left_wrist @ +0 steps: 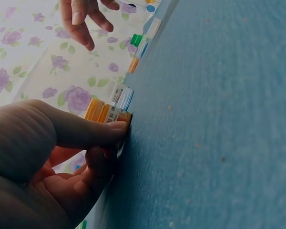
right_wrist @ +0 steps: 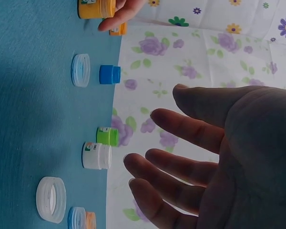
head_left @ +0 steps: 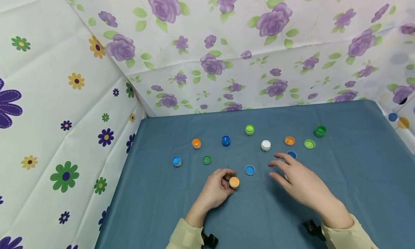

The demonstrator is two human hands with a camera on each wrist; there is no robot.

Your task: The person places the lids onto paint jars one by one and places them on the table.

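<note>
My left hand (head_left: 215, 189) pinches a small light-orange paint jar (head_left: 234, 183) between thumb and fingers, upright on the cloth. In the left wrist view, a printed label shows on this jar (left_wrist: 107, 113). My right hand (head_left: 303, 184) hovers over the table's right half, fingers spread and holding nothing. Beneath it lies a clear whitish lid (right_wrist: 51, 199), mostly hidden in the head view. By its fingertips is a dark-blue lid (head_left: 292, 154), partly covered. A light-blue lid (head_left: 250, 170) lies between the hands, and a white paint jar (head_left: 266, 145) stands farther back.
Other paint jars stand behind: light blue (head_left: 177, 161), orange (head_left: 196, 144), dark blue (head_left: 226, 141), lime (head_left: 249, 130) and green (head_left: 320, 131). Loose lids lie among them: green (head_left: 206, 159), orange (head_left: 289, 140), lime (head_left: 309, 144). Flowered sheets (head_left: 212, 65) hang behind the blue-grey tablecloth (head_left: 155, 206).
</note>
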